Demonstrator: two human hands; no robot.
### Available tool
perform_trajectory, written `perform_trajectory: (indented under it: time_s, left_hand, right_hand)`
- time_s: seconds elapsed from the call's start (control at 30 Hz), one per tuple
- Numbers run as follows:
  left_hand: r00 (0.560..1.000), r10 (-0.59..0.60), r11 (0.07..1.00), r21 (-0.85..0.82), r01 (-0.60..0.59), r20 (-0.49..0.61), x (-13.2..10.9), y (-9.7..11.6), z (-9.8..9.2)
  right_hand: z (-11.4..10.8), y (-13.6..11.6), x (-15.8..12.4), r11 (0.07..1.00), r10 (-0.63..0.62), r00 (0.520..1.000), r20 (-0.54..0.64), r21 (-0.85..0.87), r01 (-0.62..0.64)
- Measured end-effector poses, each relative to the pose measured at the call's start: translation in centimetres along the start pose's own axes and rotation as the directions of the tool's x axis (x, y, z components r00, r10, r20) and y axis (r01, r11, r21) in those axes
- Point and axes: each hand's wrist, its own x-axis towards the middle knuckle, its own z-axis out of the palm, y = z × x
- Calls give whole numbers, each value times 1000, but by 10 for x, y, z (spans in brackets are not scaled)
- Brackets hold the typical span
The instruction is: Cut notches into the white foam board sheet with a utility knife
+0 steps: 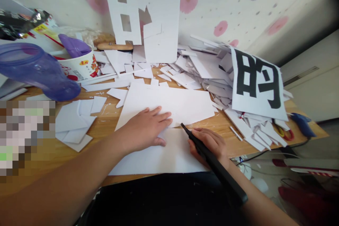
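A large white foam sheet (172, 104) lies flat on the wooden table (106, 127) in front of me. My left hand (148, 127) presses flat on it, fingers stretched out toward the right. My right hand (212, 144) is closed around a long black utility knife (212, 162). The blade tip touches the sheet just right of my left fingertips. A cut line runs across the sheet there.
A heap of white offcuts (212, 74) covers the back right, topped by a sheet with a black character (256, 81). A cut-out white panel (145, 10) leans on the wall. A purple jug (37, 70) and a printed cup (79, 65) stand at the left. Scissors (286, 132) and a blue glue gun (302, 123) lie at the right.
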Motion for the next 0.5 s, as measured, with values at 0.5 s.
perform_trajectory:
  time_s: [0.5]
  left_hand:
    - [1000,8,999,-31,-8,-7,-3,-7,0]
  right_hand:
    - [-5,4,-14,942,331,939,-91,87,-324]
